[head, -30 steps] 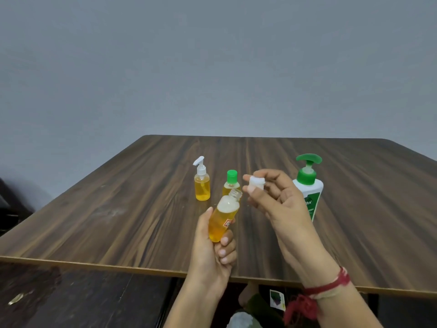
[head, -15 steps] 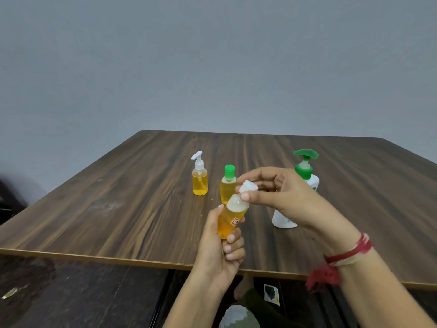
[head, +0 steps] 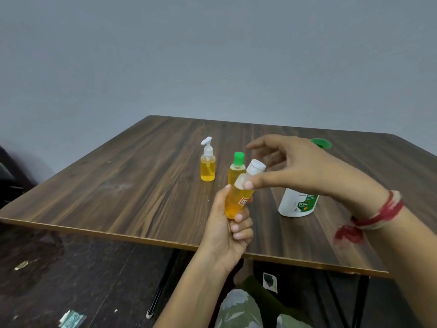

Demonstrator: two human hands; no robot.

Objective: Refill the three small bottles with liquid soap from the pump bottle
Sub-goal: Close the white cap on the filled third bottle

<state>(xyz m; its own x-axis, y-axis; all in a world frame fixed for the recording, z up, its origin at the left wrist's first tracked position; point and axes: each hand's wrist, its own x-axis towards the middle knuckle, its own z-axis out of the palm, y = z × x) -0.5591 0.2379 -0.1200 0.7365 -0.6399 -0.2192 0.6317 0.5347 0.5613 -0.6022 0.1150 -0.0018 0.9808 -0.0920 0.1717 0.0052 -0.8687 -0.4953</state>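
Dark wood-grain table [head: 118,185] w/ lighter edge, grey wall [head: 212,55] behind, litter scraps [head: 72,318] on floor [head: 59,268].

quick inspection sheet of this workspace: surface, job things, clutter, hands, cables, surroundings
surface: wooden table, a pale scuffed patch near its left side
job's things: pump bottle upright on the table at right; spray bottle and green-capped bottle upright, both holding yellow liquid; third bottle held tilted, white cap on its neck
clutter: scraps on the floor
hands: left hand grips the third bottle; right hand has its thumb on that bottle's shoulder, fingers blurred behind the cap, grip unclear
cables: nothing seen
surroundings: grey wall, dark floor
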